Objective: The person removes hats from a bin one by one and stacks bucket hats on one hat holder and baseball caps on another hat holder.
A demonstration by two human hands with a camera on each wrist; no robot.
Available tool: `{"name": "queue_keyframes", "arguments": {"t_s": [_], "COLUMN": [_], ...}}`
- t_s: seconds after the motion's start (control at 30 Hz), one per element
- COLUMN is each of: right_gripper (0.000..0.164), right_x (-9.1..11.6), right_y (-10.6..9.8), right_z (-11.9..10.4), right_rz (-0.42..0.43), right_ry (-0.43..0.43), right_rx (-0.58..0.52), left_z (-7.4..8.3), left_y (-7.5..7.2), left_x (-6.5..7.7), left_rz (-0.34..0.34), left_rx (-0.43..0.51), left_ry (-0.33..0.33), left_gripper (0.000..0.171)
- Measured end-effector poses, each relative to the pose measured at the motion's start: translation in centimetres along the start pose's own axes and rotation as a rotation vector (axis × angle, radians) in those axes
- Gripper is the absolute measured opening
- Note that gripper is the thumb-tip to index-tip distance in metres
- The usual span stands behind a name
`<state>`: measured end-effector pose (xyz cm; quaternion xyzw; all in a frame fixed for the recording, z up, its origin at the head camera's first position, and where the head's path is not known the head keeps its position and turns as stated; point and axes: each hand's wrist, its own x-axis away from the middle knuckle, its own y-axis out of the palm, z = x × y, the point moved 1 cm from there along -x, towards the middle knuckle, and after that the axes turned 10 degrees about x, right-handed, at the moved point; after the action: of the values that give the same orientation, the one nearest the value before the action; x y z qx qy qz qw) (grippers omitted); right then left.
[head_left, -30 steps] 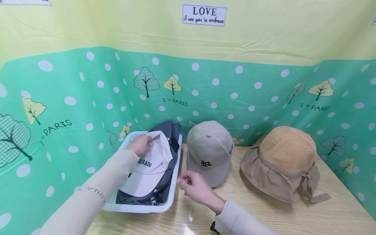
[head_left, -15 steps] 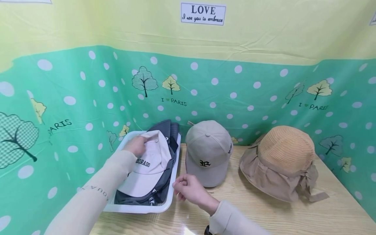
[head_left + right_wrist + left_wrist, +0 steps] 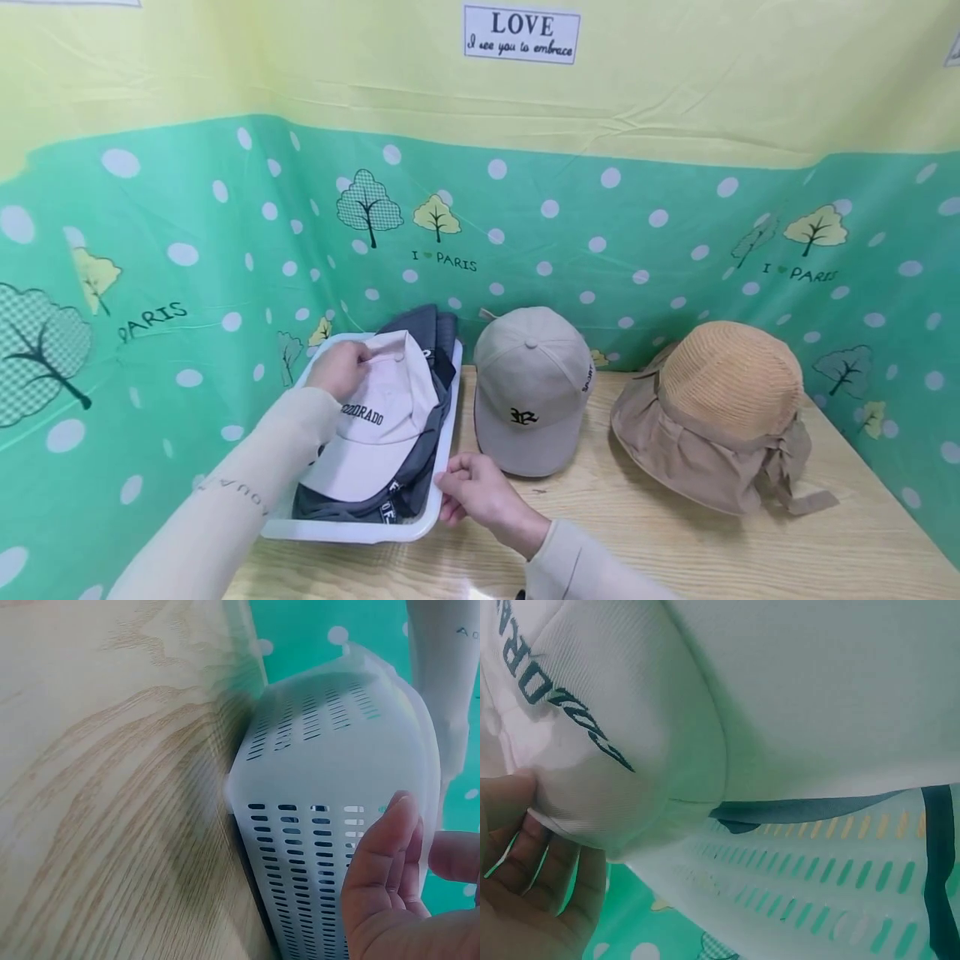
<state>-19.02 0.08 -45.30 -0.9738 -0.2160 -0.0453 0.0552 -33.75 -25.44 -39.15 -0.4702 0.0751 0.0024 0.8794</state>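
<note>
A white plastic basket point(image 3: 360, 530) with slotted walls holds several stacked caps. On top lies a cream cap point(image 3: 375, 454) with dark lettering, brim toward me. My left hand point(image 3: 341, 368) pinches this cap's edge on its left side; in the left wrist view the thumb point(image 3: 506, 799) is on the fabric and the fingers are partly behind it. My right hand point(image 3: 483, 500) grips the basket's right rim near the front corner. In the right wrist view its fingers point(image 3: 386, 859) are outside the slotted wall, with the thumb over the rim.
Dark caps point(image 3: 423, 329) lie beneath the cream one. A grey-beige cap point(image 3: 532, 367) stands right of the basket, and a straw-crowned sun hat point(image 3: 735, 383) sits farther right on the wooden table point(image 3: 675, 550). A green and yellow patterned curtain point(image 3: 525, 200) hangs behind.
My left hand has slid slightly left along the cream cap's edge, uncovering more lettering. The right hand has moved left and down from beside the grey-beige cap to the basket's rim.
</note>
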Motion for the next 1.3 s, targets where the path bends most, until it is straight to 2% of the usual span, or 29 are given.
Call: {"name": "queue_keyframes", "arguments": {"t_s": [0.2, 0.47, 0.77, 1.07, 1.3], "right_gripper": [0.010, 0.011, 0.014, 0.016, 0.016], "right_x": [0.0, 0.2, 1.1, 1.8, 2.5], "right_y": [0.0, 0.1, 0.1, 0.1, 0.0], "right_z": [-0.1, 0.3, 0.2, 0.1, -0.2], "right_rz": [-0.004, -0.002, -0.002, -0.011, -0.021], "right_ry": [0.002, 0.001, 0.002, 0.006, 0.010], "right_rx": [-0.008, -0.010, -0.053, -0.051, -0.061], "left_z": [-0.2, -0.1, 1.3, 3.4, 5.0], "left_y": [-1.3, -3.9, -6.3, -7.9, -8.9], "left_x": [0.7, 2.4, 4.6, 6.9, 8.6], "left_rz": [0.036, 0.055, 0.111, 0.148, 0.193], "left_rx": [0.050, 0.109, 0.253, 0.231, 0.212], "left_ry": [0.042, 0.176, 0.216, 0.352, 0.411], "left_gripper": [0.015, 0.016, 0.017, 0.014, 0.009]}}
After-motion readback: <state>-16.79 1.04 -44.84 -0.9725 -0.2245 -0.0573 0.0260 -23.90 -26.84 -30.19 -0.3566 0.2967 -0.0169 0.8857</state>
